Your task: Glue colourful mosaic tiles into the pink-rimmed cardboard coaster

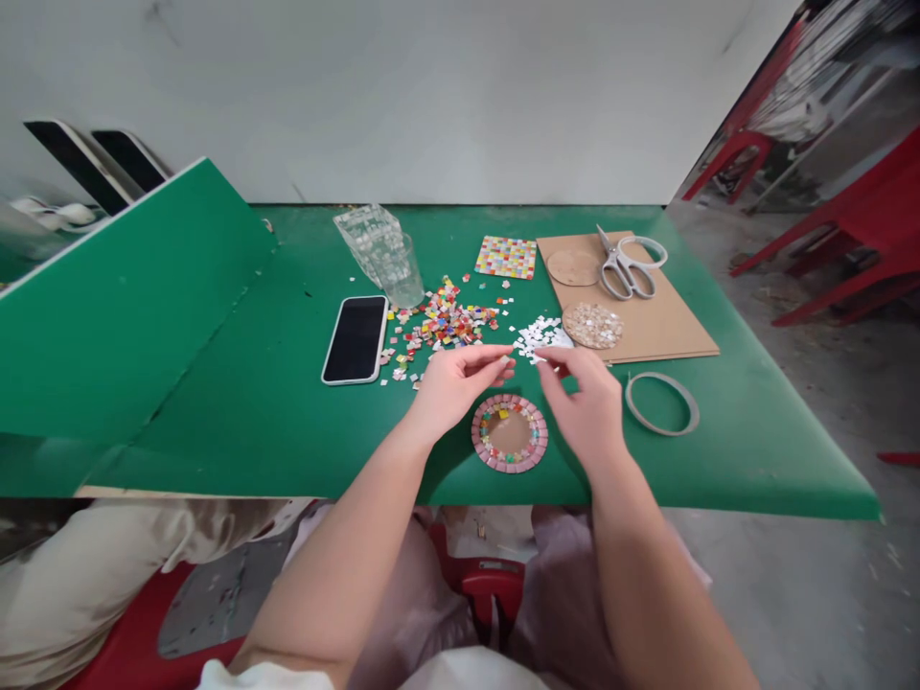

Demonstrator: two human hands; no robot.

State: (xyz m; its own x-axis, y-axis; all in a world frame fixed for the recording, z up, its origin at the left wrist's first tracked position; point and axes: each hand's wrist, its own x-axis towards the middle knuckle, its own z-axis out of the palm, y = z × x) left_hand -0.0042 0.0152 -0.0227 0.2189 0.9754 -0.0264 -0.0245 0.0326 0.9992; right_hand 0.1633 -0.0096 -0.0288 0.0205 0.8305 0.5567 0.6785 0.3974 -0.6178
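Observation:
Pinched together, the fingers of my left hand [458, 385] are above the table, just left of a scatter of white tiles [540, 335]; whatever they hold is too small to make out. My right hand [586, 398] also pinches, its fingertips at the edge of those white tiles, and its contents are hidden. Between and below both hands lies a round cardboard coaster [510, 433], ringed with pink mosaic tiles and an inner ring of mixed colours, its brown middle bare. Behind my left hand spreads a pile of coloured mosaic tiles [452, 318].
A phone [355, 340] lies left of the tiles, near a clear cup [402, 273] with a plastic bag. A tile sheet [506, 257] lies behind. On cardboard [668, 326] at right rest scissors [627, 268] and a tape roll [644, 252]; another ring [662, 403] lies in front. A green divider [144, 307] stands left.

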